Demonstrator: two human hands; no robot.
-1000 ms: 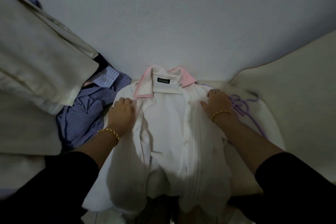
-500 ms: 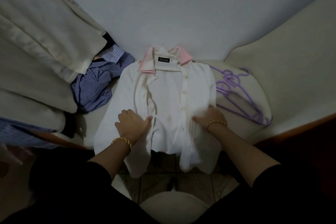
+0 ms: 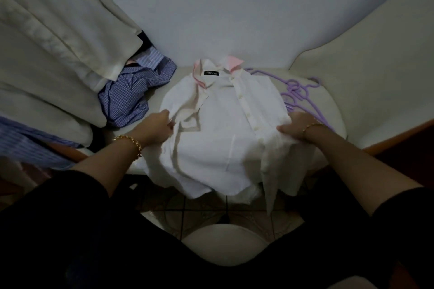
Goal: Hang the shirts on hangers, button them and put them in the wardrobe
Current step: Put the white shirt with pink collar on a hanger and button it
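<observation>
1. Head view, handling: the white shirt (image 3: 225,129) lies open-fronted and unbuttoned on a pale rounded surface (image 3: 331,101), with its tail hanging off the near edge above the tiled floor (image 3: 211,213). The cloth looks thin and limp. I'd judge it light and quick to slide or crumple. The pink-lined collar (image 3: 234,63) and the shoulders seem the firmest places to take it for a hanger.
2. Head view, grip: the left hand (image 3: 156,129) curls its fingers round the front edge on the person's left. The right hand (image 3: 294,128) bunches cloth at the opposite side. Both grips are closed on fabric.
3. Head view, count:
   - One white shirt.
   - One blue checked shirt (image 3: 131,94) heaped left of it, with a striped piece (image 3: 150,58) behind that.
   - Purple hangers (image 3: 303,98) stacked right of it: more than one, exact number unclear.
   - One gold bracelet (image 3: 128,142) per wrist.
</observation>
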